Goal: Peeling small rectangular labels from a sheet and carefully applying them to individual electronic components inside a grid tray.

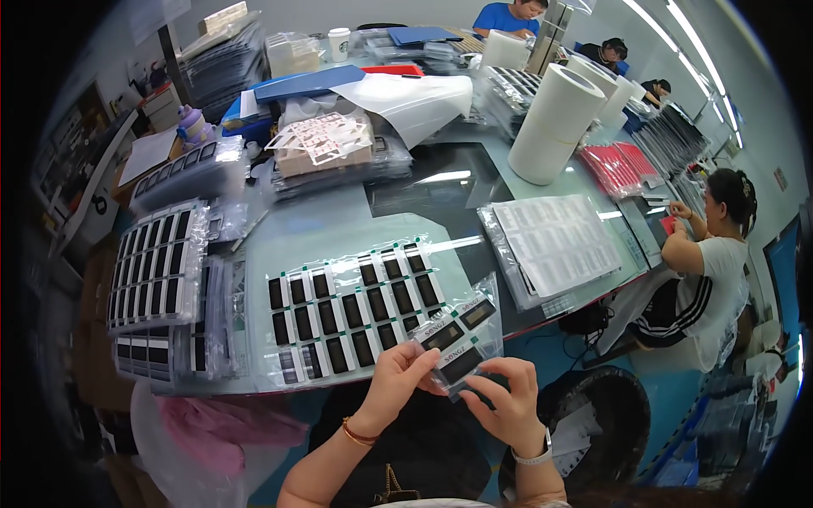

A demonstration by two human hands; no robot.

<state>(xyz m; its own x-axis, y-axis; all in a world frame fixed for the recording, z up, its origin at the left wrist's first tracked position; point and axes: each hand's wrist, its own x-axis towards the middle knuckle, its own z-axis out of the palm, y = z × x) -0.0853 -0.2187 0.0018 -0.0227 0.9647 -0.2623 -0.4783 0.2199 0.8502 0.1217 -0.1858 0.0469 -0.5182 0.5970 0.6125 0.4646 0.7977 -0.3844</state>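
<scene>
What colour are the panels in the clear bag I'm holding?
The panels are black with white strips; the head view shows them best.

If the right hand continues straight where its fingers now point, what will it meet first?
The right hand would probably first meet the lower end of the clear bag of dark panels held by the left hand; whether it already touches the bag is hard to tell.
</scene>
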